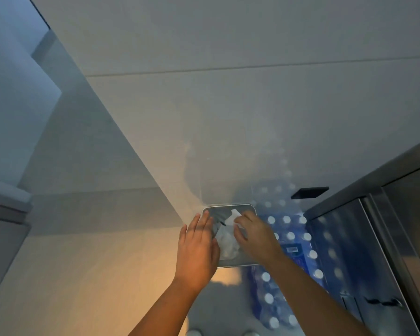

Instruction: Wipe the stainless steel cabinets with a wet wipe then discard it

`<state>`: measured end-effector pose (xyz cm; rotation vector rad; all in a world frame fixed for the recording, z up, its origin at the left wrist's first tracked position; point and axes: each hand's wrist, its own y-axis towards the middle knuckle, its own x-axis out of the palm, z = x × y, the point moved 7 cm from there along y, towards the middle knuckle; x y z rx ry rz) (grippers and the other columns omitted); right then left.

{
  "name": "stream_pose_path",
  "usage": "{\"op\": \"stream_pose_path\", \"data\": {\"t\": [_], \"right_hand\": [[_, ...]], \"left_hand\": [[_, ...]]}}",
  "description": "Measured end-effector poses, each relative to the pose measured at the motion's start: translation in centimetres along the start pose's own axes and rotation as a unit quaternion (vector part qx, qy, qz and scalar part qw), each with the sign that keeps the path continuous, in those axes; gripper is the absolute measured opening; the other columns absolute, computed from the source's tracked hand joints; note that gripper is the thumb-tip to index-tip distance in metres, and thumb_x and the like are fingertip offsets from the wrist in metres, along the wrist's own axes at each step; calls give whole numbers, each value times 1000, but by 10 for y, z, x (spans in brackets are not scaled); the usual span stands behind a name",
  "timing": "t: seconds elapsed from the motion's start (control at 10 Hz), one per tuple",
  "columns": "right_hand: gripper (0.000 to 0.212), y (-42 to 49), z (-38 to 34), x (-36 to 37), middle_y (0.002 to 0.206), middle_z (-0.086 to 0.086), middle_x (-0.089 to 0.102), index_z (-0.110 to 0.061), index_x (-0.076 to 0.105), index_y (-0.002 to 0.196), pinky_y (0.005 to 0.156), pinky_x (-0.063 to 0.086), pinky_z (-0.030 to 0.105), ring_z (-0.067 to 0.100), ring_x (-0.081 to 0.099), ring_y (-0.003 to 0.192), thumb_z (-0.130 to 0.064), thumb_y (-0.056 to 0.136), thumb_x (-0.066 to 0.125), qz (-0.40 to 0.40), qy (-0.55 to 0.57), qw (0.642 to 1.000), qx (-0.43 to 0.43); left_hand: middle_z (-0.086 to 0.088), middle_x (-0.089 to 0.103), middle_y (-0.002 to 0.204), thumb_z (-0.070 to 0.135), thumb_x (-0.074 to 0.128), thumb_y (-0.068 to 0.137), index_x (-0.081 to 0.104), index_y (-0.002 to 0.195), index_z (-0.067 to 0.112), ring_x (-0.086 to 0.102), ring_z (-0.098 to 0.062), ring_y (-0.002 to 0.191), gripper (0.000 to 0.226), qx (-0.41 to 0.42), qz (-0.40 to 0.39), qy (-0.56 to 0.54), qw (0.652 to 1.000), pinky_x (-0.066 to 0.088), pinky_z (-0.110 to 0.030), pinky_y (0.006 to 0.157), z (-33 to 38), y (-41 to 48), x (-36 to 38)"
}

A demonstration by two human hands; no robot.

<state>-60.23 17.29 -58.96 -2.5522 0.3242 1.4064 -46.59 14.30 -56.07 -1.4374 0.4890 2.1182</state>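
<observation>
1. The wet wipe [226, 241] is a white, crumpled bundle at the mouth of a small metal bin [238, 265] that stands on the floor, against the wall.
2. The right hand [255, 236] holds the wipe; its fingers [239, 225] are curled and pinch the upper part of the bundle.
3. The left hand [196, 248] lies flat on the left side of the bin top, its fingers straight and close together. It seems to press the lid down or steady the bin, but I cannot tell which.
4. I judge the wipe to be very light, soft and damp. It has no stiffness, so it will hang and may cling to the skin. A pinch at any fold is enough.
5. The bundle has no clear front. Its longer side runs away from the person, from the near edge of the bin towards the far edge.
6. To the right of the bin is a pack of water bottles [298, 238] in blue wrap, and beyond it the stainless steel cabinet [349, 238].
7. The task looks to be at its last step, the discarding.
</observation>
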Motion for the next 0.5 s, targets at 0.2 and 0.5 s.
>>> {"op": "stream_pose_path", "data": {"t": [0.2, 0.5], "right_hand": [[35, 11, 15, 36, 134, -3, 47, -16, 56, 124, 95, 33, 13, 12, 50, 116, -32, 98, 39, -69, -23, 997, 24], [39, 9, 26, 44, 133, -6, 47, -20, 51, 129, 95, 32, 12, 7, 48, 116, -38, 98, 34, -94, -66, 992, 56]], "left_hand": [[-12, 56, 131, 10, 74, 74, 59, 123, 6, 53, -32, 120, 51, 7, -1, -7, 1000, 45, -52, 95, -11, 10, 13], [-8, 48, 140, 19, 63, 85, 54, 130, 10, 43, -28, 130, 47, 0, 9, -9, 1000, 31, -46, 105, -13, 17, 13]]}}
